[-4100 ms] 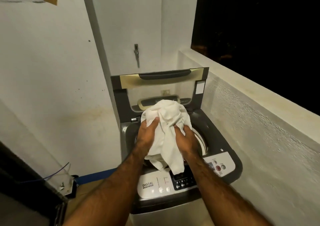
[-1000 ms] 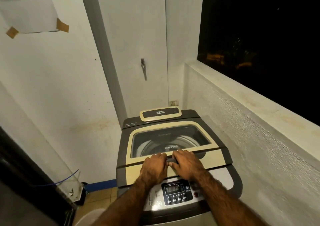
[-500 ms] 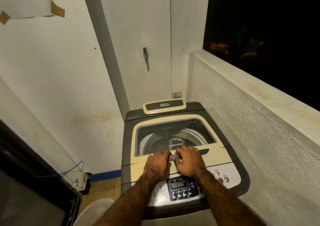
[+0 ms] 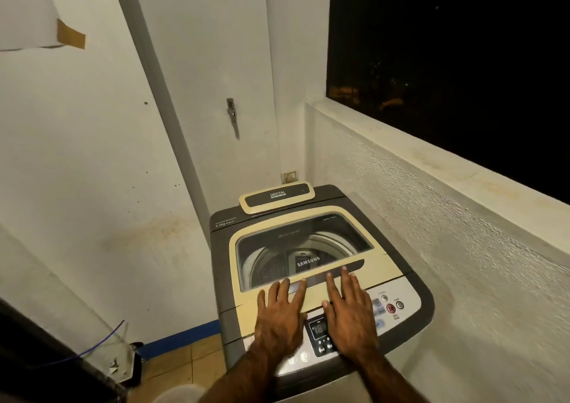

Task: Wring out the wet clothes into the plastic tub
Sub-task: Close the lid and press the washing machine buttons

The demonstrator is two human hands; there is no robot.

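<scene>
A top-loading washing machine (image 4: 410, 291) stands in the corner with its cream-framed glass lid (image 4: 246, 236) lying flat and closed. My left hand (image 4: 279, 313) rests flat on the lid's front edge, fingers spread, holding nothing. My right hand (image 4: 350, 310) lies beside it, fingers stretched toward the dark lid handle (image 4: 354, 265), partly covering the control panel (image 4: 317, 330). A pale rounded rim, possibly the plastic tub (image 4: 179, 394), shows at the bottom edge, left of my forearm. No wet clothes are visible.
A rough white parapet wall (image 4: 462, 217) runs along the right under a dark window opening. White walls close the left and back. A dark object (image 4: 37, 359) fills the lower left corner, with a clear plastic piece and blue wire (image 4: 105, 338). Tiled floor (image 4: 182, 362) shows beside the machine.
The white cloth held over the open machine is gone from view and the lid has come down. In the last second my curled fingers have spread flat and slid back from the lid handle.
</scene>
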